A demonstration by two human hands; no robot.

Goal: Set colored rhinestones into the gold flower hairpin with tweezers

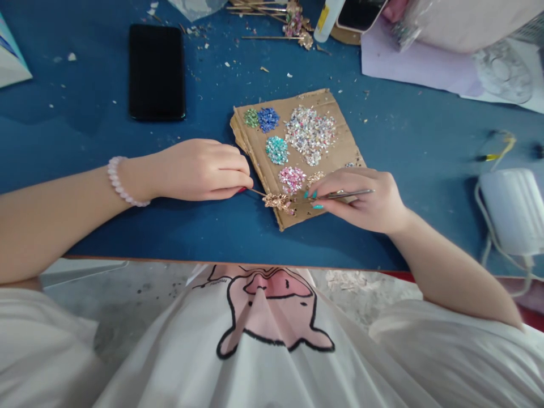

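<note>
My left hand (204, 171) pinches the thin stem of a gold flower hairpin (277, 201), whose ornate head lies over the lower left edge of a cardboard piece (327, 101). From the right, my right hand (361, 198) holds metal tweezers (351, 194) between thumb and fingers, their tips close to the hairpin head; whether they touch it I cannot tell. Small piles of gems rest on the cardboard: green (251, 118), blue (268, 119), turquoise (277, 150), pink (292, 179), pale gold (315, 179) and a larger whitish multicolour one (310, 135).
On the blue table (97, 85) a black phone (157, 72) lies at upper left. More hairpins (293, 22), a glue bottle (329, 20) and another phone (361, 12) are at the top. A white adapter (512, 209) with cables sits at right.
</note>
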